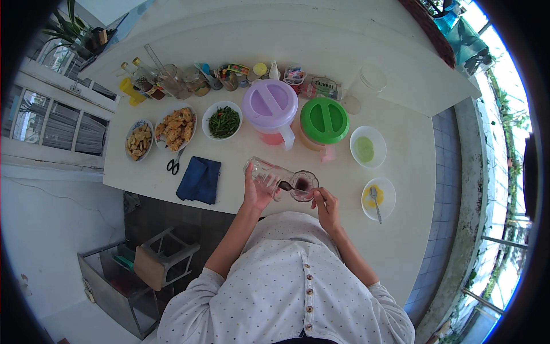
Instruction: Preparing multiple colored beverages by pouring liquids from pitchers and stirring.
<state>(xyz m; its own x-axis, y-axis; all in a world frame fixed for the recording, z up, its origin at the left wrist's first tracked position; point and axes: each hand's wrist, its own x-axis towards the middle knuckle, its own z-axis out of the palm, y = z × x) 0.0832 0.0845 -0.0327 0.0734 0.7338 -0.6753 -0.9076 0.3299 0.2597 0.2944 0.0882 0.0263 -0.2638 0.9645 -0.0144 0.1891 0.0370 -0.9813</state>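
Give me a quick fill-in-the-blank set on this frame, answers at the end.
1. The left hand holds a clear glass, while the right hand holds a ____.
2. Just right of the purple-lidded pitcher stands one with a ____ lid.
3. The scissors lie to the ____ of the folded blue cloth.
4. The white bowl with a grey spoon in it has ____ contents.

Missing words: spoon; green; left; yellow.

On or above the worktop (395, 246) there are two lidded pitchers (269, 106), three white bowls (379, 143), two spoons (374, 195), one pair of scissors (173, 167), one cloth (198, 180), two plates (192, 110) toward the far left corner, and, by the near edge, one glass jar (266, 172) and one glass dish (312, 179).
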